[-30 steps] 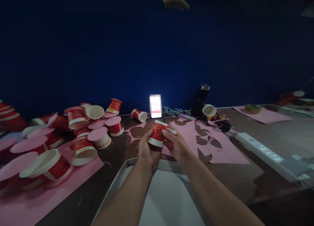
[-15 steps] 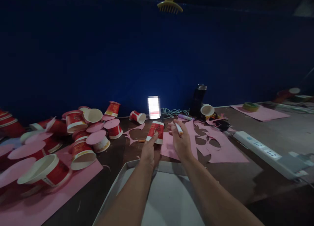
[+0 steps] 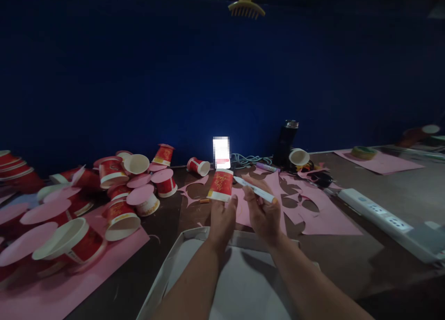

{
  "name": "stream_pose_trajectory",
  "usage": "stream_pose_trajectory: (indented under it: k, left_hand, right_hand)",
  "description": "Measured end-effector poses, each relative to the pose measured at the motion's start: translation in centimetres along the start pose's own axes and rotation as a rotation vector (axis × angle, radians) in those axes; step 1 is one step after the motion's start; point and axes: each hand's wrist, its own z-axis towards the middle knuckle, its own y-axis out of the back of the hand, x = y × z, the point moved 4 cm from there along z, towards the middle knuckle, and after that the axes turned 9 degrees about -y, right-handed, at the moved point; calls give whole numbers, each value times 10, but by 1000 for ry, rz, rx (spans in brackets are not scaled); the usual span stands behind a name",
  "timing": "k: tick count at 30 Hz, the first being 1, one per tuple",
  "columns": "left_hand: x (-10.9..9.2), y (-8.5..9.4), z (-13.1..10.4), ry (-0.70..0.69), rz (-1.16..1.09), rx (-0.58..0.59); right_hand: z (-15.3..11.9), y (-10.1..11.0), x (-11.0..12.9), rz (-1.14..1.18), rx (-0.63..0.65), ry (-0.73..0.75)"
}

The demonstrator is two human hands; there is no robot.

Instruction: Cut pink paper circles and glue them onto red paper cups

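Note:
My left hand point(image 3: 223, 218) holds a red paper cup point(image 3: 221, 185) from below, with the cup's white rim facing down. In my right hand point(image 3: 264, 211) is a white marker point(image 3: 259, 190) with an orange end, its tip pointing left toward the cup's upper right edge. Whether the tip touches the cup I cannot tell. Under and behind my right hand lies pink paper point(image 3: 320, 216) with round holes cut in it. A small orange cap point(image 3: 204, 201) rests on the table left of the cup.
Many red cups point(image 3: 120, 213), several with pink discs, crowd the left. A shallow white box point(image 3: 174, 255) lies beneath my forearms. Behind stand a lit phone point(image 3: 221, 152) and a dark bottle point(image 3: 283, 144). A power strip point(image 3: 375, 213) is at right.
The cup has turned in my left hand, which now grips it from lower down. The marker has swung from pointing toward me to lying slantwise, its tip near the cup. The view has shifted slightly.

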Motion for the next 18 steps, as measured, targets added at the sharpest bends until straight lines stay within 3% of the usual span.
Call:
stream_pose_trajectory:
  k: [4,7,15,18]
  left_hand:
    - [-11,-4,-3,-202,76,103]
    - [-10,-7,-4,-265,119,148]
    - [-4,-3,-5,-264,66,66]
    - [6,0,-1,-110,-56,28]
  right_hand:
    - [0,3,2,-2,-27,8]
    - [0,4,3,-12,-40,33]
    - [1,5,13,5,-26,113]
    - [1,4,13,-2,-22,117]
